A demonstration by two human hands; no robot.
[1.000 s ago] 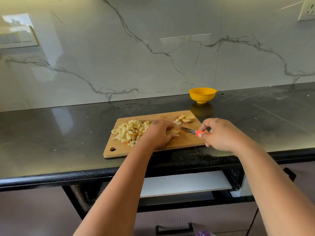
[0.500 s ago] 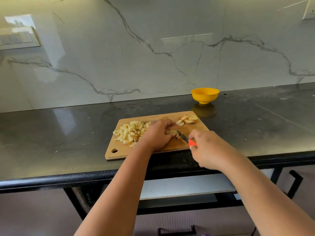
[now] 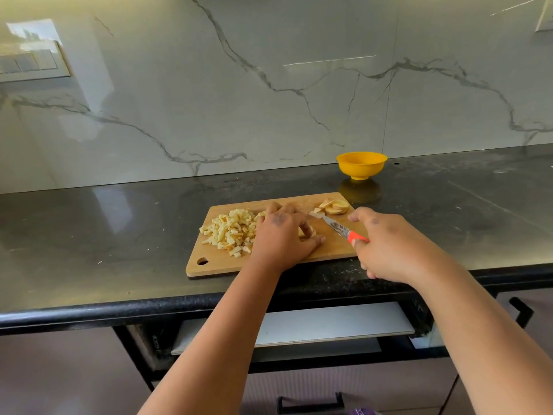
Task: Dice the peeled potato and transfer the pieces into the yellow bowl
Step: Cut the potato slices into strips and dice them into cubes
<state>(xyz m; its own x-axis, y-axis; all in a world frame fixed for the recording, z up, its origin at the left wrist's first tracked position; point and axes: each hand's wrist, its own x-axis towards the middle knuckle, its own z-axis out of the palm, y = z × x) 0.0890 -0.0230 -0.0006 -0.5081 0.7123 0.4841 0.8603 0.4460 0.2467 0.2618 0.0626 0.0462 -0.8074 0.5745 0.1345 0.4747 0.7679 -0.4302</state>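
Dicing looks well under way on the cutting board (image 3: pixel 269 263), which lies on the dark desk (image 3: pixel 119 235). The left hand (image 3: pixel 281 238) curls over a small potato piece (image 3: pixel 308 232) at the board's centre, fingertips pinning it down. The right hand (image 3: pixel 389 244) grips the orange handle of the knife (image 3: pixel 341 229), whose blade angles toward 10 o'clock, its tip near the left fingers.

Risks, as I judge them: the blade sits close to those curled fingers, so a slip on the wet, mostly hidden piece could nick them. The diced heap (image 3: pixel 232 232), at 9 o'clock from the left hand, lies close to the board's left edge, so a careless sweep could scatter cubes onto the desk. The yellow bowl (image 3: pixel 361 164) stands apart at 1 o'clock, off the board, and carrying pieces across that gap may drop some.

The potato is pale yellow: small irregular cubes in the heap, and thin round slices (image 3: pixel 333 206) stacked at the far right corner, not yet diced.
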